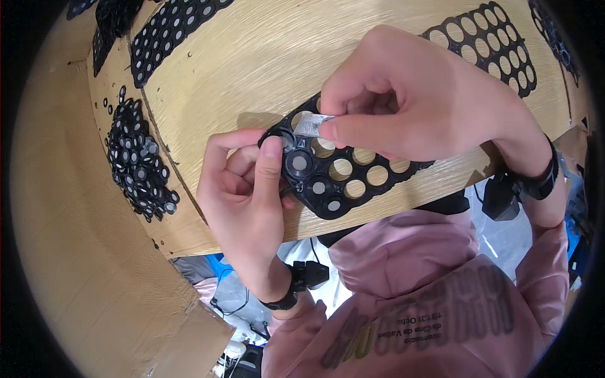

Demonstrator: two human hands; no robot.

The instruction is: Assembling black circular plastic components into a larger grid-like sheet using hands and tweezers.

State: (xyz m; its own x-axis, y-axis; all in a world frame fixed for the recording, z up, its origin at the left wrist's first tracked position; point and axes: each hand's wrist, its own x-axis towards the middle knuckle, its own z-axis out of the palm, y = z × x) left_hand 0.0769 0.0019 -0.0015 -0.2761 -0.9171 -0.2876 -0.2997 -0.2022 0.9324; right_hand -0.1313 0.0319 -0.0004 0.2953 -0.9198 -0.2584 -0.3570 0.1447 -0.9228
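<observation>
Nearest, the left hand (249, 189) has its fingers clamped on a black perforated tray (340, 170) just above the wooden surface (252, 63), four holes filled with grey-centred discs, most empty, while the right hand (416, 101) pinches a grey disc (311, 124), loose discs (138, 160) heaped beyond.

Count, bench view. Black plastic perforated trays with round holes: I see five in all. One sits in my two hands (343, 173); one lies at the far right of the wooden bench (488, 41); one at the upper left (167, 31); two more are cut off by the frame edges, top left (110, 19) and far right (554, 34).

Held tray: four holes filled with small round black discs with grey centres (300, 164), roughly eleven holes open.

Small silvery foil piece (310, 124): one.

Loose discs, heap at left (137, 162): too many and too overlapped to count.
</observation>
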